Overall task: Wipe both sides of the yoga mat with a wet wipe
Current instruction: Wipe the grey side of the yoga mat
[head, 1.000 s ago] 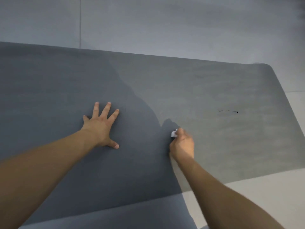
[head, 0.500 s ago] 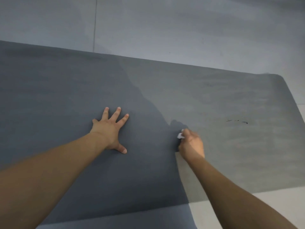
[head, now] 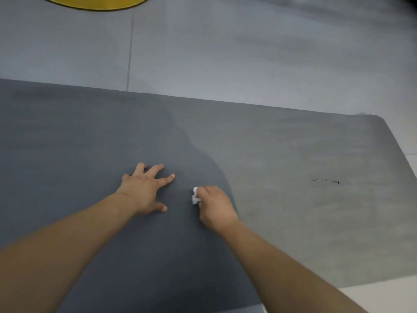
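A grey yoga mat (head: 304, 143) lies flat on the floor and fills most of the view. Its left part looks darker, its right part paler. My left hand (head: 144, 188) rests flat on the dark part with fingers spread. Just to its right my right hand (head: 214, 206) grips a small crumpled white wet wipe (head: 195, 195) and presses it on the mat at the border of the dark area. A few small black marks (head: 325, 180) show on the pale part.
Pale grey tiled floor (head: 225, 53) lies beyond the mat, with a tile joint running away at the left. The curved edge of a yellow object (head: 97, 2) shows at the top. A lighter floor strip (head: 388, 297) is at the bottom right.
My right hand has slid the wipe leftward toward my left hand. The view has tilted up, bringing the yellow object into sight. My left hand stays planted.
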Motion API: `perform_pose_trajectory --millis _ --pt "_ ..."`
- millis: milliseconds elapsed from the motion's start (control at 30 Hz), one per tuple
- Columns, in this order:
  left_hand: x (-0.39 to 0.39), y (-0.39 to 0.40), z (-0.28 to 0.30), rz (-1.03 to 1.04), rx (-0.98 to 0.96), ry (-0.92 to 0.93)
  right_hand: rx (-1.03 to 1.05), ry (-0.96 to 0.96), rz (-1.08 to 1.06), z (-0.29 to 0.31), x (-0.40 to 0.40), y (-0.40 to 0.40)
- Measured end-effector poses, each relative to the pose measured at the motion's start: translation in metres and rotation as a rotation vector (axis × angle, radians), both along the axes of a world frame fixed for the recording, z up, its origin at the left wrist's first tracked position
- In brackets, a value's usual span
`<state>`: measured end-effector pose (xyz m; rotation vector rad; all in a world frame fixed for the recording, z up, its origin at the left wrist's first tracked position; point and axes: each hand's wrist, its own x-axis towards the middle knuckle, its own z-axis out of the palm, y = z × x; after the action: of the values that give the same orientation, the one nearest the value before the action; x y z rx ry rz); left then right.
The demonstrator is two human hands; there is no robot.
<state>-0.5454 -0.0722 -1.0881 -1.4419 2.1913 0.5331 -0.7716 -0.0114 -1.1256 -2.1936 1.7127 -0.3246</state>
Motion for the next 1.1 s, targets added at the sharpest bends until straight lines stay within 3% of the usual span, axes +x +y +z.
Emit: perform_pose_trajectory --millis 200,267,400,533,667,867,967,1100 --pt "-0.005 -0.002 -0.002 0.028 -0.021 -0.061 0.03 0.192 -0.534 0.005 -0.126 -0.023" --pt "-0.009 -0.01 -0.002 0.088 0.024 -0.072 0.003 0.143 -0.63 0.004 -0.127 -0.025" --pt "-0.016 -0.028 0.0 0.128 0.108 -0.103 -0.01 -0.029 -0.451 -0.011 -0.053 -0.026" --pt "-0.012 -0.03 0.002 0.097 0.103 -0.103 0.014 -0.034 -0.15 -0.008 0.024 -0.033" --pt "-0.005 -0.043 0.009 0.045 0.087 -0.108 -0.022 0.01 0.001 -0.002 0.006 -0.047" --pt "-0.005 -0.051 0.008 0.059 0.121 -0.107 -0.015 0.151 -0.404 0.003 -0.082 -0.075" --pt "-0.007 -0.055 0.009 0.05 0.108 -0.136 -0.015 0.073 -0.574 0.003 -0.091 -0.08" --pt "-0.017 -0.062 0.009 0.034 0.069 -0.168 -0.037 -0.057 -0.391 -0.013 -0.022 -0.079"
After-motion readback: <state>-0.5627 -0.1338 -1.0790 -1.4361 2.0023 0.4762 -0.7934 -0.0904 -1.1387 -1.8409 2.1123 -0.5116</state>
